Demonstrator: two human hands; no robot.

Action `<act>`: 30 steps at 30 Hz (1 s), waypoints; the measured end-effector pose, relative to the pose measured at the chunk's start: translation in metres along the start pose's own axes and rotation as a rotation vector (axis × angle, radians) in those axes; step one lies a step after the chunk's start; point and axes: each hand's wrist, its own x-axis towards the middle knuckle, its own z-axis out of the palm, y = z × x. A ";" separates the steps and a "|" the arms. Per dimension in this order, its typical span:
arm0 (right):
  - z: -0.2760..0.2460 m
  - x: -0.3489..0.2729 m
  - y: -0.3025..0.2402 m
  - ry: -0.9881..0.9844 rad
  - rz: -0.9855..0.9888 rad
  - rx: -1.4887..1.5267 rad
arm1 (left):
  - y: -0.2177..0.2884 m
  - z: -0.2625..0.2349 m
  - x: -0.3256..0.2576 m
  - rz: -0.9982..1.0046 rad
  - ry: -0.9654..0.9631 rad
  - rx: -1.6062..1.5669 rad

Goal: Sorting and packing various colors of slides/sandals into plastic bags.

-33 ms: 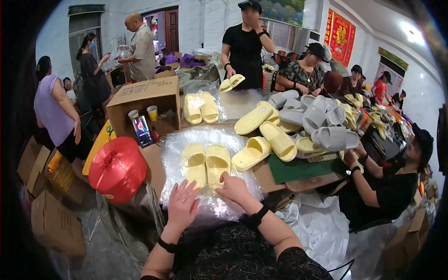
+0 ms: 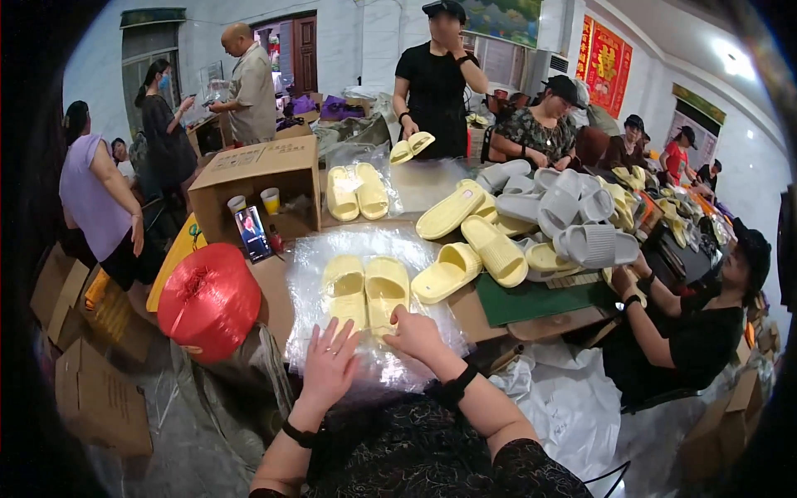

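Far left there's a big red spool of twine (image 2: 209, 300) sitting at the edge of the surface (image 2: 274, 286). Next to it, the left hand (image 2: 330, 365) lies flat with fingers spread open on a clear plastic bag (image 2: 374, 249), gripping nothing. Inside the bag sits a pair of pale yellow slippers (image 2: 365, 288), side by side. The right hand (image 2: 415, 332) has its fingers curled down at the heel of the right slipper, touching it. Further right, loose yellow and grey slippers (image 2: 531, 224) are piled up.
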 end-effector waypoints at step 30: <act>0.021 -0.002 0.012 0.102 0.290 0.370 | -0.041 0.058 -0.022 -0.551 0.290 -0.392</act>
